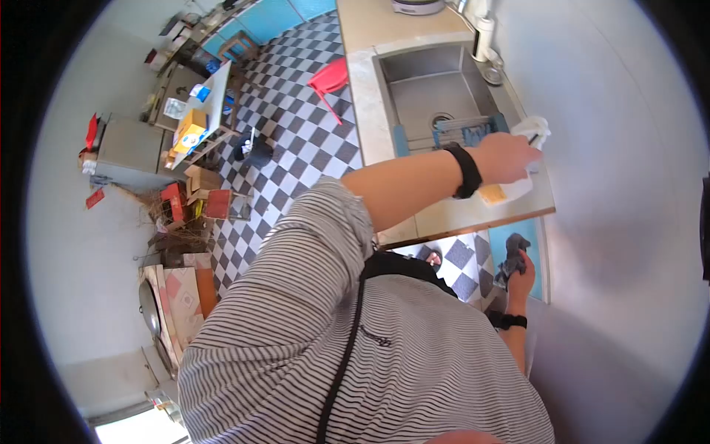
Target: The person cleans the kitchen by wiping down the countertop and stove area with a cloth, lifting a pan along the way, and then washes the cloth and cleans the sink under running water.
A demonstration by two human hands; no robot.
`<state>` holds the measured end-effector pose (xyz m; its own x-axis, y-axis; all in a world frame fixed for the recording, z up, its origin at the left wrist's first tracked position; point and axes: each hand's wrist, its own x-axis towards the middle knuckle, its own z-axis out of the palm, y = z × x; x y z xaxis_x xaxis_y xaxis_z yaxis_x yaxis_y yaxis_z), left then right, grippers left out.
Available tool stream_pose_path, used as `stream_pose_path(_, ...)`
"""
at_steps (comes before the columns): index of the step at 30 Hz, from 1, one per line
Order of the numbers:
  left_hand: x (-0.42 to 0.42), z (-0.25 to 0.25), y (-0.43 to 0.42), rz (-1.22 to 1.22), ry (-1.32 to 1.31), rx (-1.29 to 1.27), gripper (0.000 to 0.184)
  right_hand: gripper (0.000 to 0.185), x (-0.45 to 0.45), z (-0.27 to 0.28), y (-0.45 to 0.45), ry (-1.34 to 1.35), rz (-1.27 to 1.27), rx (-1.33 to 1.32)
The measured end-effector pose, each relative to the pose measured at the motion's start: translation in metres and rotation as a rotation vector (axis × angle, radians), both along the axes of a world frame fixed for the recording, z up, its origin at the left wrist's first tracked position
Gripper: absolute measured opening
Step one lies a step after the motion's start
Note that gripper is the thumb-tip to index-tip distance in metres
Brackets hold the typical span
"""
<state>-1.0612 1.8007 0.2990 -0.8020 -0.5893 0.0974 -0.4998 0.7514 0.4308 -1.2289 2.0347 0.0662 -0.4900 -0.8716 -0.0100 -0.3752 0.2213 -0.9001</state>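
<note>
My left hand [506, 157] reaches across over the counter at the right end of the sink, fingers curled. A short dark tip [533, 138] shows at its fingers, beside a crumpled white item [538, 127]; what it grips is unclear. Below this hand a yellow piece [492, 194] lies on something white. Lower down, past the counter's edge, my right hand [522, 274] is closed around a bunched grey cloth [512, 255]. The metal sink [433, 92] has a blue rack [467, 133] across its near part.
Wall [606, 148] rises close on the right. A white bottle [484, 37] and glass jar [493, 72] stand behind the sink. On the checkered floor [296, 111] are a red stool [330, 78] and black bin [259, 153]. Boxes sit on a table [216, 100] at left.
</note>
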Motion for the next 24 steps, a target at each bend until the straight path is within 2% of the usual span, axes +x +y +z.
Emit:
stream_pose_path(4,0.015,0.005,0.003,-0.025,-0.036,-0.027,0.052,0.046,0.029,0.011,0.007,-0.026,0.051,0.015)
stream_pose_path(7,0.04,0.014,0.009,-0.022,-0.067,0.05,0.059,0.045,0.058,0.02,0.008,-0.025,0.158,0.048)
stream_pose_path(9,0.066,0.018,0.012,0.009,-0.059,0.096,0.061,0.044,0.09,0.034,0.008,0.035,0.294,0.089)
stream_pose_path(12,0.124,0.015,0.011,0.07,-0.047,0.113,0.064,0.044,0.131,0.039,-0.004,0.11,0.487,0.017)
stream_pose_path(14,0.181,0.01,0.01,0.105,0.011,0.072,0.066,0.045,0.166,0.048,-0.016,0.191,0.6,-0.019)
stream_pose_path(16,0.248,0.004,0.011,0.222,-0.068,0.115,0.065,0.047,0.202,0.048,-0.031,0.235,0.625,-0.06)
stream_pose_path(19,0.375,-0.038,0.02,0.411,0.003,0.123,0.067,0.051,0.259,0.043,-0.044,0.307,0.664,-0.105)
stream_pose_path(21,0.464,-0.062,0.042,0.566,0.042,0.232,0.068,0.054,0.299,0.037,-0.049,0.521,0.561,-0.068)
stream_pose_path(22,0.504,-0.069,0.062,0.682,0.072,0.265,0.066,0.059,0.308,0.011,-0.048,0.621,0.565,0.009)
stream_pose_path(23,0.552,-0.091,0.078,0.826,0.06,0.488,0.065,0.059,0.323,0.0,-0.046,0.625,0.577,0.005)
stream_pose_path(24,0.603,-0.121,0.103,0.895,0.105,0.469,0.064,0.061,0.338,-0.007,-0.044,0.76,0.497,0.146)
